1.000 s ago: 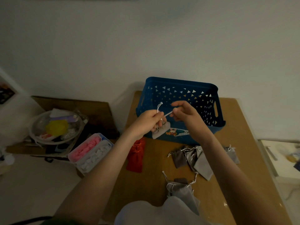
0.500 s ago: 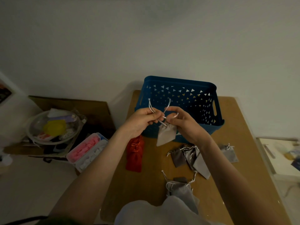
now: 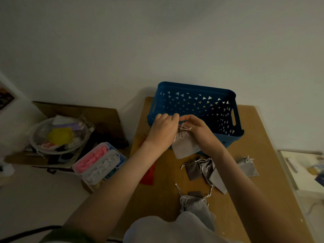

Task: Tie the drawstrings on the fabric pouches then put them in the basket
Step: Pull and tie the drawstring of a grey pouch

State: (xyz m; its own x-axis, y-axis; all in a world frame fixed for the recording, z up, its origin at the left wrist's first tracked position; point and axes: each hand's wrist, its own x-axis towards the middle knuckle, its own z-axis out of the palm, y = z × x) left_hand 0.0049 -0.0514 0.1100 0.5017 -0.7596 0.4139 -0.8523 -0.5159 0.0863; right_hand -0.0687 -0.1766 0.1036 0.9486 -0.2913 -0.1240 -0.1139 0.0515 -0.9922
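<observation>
Inspection finds no legible text, label, brand, number or sign. The basket [image 3: 192, 102] at the far edge of the tabletop [image 3: 263, 137] shows only triangular cut-outs on its walls, and its near wall is mostly hidden. A dark patterned panel [image 3: 5, 100] at the left of the view is too blurred to read.

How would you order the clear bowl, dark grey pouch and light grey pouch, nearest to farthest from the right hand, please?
1. Light grey fabric pouch, held by the right hand.
2. Dark grey pouch, on the table.
3. Clear bowl, far left.
</observation>
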